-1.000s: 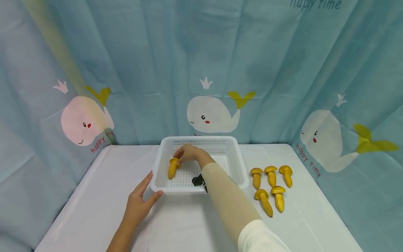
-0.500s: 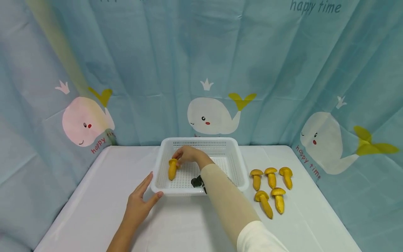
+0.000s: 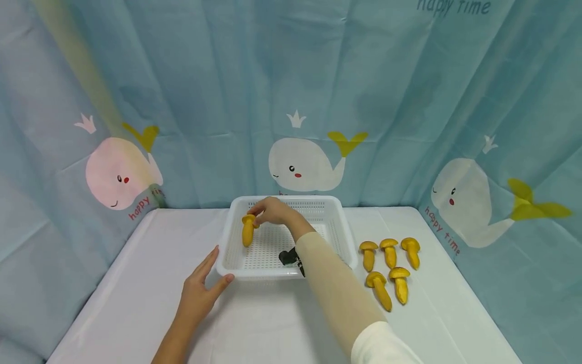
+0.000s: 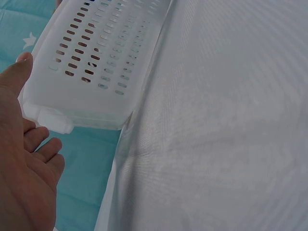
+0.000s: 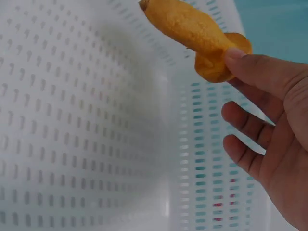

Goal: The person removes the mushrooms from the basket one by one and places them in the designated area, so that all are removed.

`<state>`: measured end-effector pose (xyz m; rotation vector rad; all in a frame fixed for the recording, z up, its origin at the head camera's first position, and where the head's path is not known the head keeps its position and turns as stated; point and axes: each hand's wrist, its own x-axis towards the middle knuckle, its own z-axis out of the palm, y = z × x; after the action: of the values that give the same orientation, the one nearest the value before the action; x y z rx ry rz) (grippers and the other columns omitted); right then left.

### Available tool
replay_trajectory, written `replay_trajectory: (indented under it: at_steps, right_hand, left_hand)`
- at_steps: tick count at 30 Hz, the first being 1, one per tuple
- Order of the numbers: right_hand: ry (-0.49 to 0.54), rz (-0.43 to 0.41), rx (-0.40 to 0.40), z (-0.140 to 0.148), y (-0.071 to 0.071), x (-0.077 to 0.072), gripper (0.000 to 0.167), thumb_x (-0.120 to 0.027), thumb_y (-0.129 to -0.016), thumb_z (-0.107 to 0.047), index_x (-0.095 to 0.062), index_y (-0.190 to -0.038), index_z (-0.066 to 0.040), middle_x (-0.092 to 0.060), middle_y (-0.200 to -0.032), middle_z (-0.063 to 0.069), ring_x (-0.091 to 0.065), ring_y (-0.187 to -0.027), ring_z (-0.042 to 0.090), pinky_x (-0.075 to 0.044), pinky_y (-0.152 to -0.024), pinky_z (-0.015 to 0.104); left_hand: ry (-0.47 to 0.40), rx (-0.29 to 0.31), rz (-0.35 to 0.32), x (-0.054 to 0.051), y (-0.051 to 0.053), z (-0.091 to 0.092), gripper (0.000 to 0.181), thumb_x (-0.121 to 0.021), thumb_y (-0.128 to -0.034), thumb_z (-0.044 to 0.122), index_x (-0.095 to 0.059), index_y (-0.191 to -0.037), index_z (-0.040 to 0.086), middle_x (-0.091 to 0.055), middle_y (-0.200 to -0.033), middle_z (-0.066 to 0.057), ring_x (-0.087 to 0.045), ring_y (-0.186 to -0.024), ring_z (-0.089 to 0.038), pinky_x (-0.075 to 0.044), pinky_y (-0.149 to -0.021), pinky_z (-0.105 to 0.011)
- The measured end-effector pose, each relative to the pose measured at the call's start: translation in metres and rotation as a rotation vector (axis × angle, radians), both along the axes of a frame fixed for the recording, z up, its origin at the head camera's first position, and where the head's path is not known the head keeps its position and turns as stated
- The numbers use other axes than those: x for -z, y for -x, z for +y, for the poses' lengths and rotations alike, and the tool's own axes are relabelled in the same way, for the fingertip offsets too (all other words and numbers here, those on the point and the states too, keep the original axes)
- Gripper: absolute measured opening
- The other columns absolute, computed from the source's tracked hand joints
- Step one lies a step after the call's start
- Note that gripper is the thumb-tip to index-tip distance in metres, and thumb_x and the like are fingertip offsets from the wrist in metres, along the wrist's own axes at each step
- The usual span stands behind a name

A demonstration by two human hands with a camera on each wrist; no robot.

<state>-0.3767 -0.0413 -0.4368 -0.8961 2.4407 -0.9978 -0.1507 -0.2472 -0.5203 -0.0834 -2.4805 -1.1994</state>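
A white perforated plastic basket [image 3: 263,274] stands at the middle of the table, and the right hand [image 3: 275,211] reaches into its left part. Thumb and finger pinch a yellow mushroom [image 3: 247,233] at its cap, the stem pointing toward the front of the basket. In the right wrist view the mushroom [image 5: 185,25] seems raised off the basket floor [image 5: 86,144], with the other fingers loose. The left hand [image 3: 198,296] is at the basket's front left corner, fingers extended and thumb by the rim. The left wrist view shows this hand [image 4: 29,159] beside the basket wall [image 4: 82,96].
Several more yellow mushrooms [image 3: 379,290] lie in two rows on the white table [image 3: 254,323], right of the basket. A black wrist device [image 3: 288,257] sits on the right forearm. A blue curtain [image 3: 218,101] with printed whales hangs behind and at the sides.
During the last half second, the right hand and the pinched mushroom have shifted slightly back or up inside the basket. The left hand stays at the corner.
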Motion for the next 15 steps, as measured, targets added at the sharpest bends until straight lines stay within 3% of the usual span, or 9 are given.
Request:
replay_trajectory:
  at_steps: [9,15]
  right_hand:
    - [-0.007,0.118,0.12,0.008,-0.009,-0.019,0.034,-0.075,-0.096,-0.02,-0.072,-0.129,-0.017,-0.072,-0.123,-0.001,-0.064,-0.108,0.016,-0.058,-0.091,0.028]
    - [0.05,0.107,0.154,0.015,-0.019,-0.032,0.036,-0.075,-0.095,-0.018,-0.071,-0.13,-0.014,-0.073,-0.121,0.001,-0.066,-0.107,0.018,-0.059,-0.09,0.028]
  left_hand:
    - [-0.003,-0.004,0.0,0.001,0.0,-0.001,0.086,-0.084,-0.0856,0.036,-0.039,-0.159,0.03,-0.041,-0.162,0.0,-0.041,-0.147,-0.036,-0.042,-0.111,-0.062]
    - [0.002,-0.003,0.01,-0.001,-0.001,0.0,0.086,-0.084,-0.0857,0.034,-0.039,-0.159,0.028,-0.041,-0.161,0.0,-0.042,-0.147,-0.035,-0.042,-0.111,-0.061]
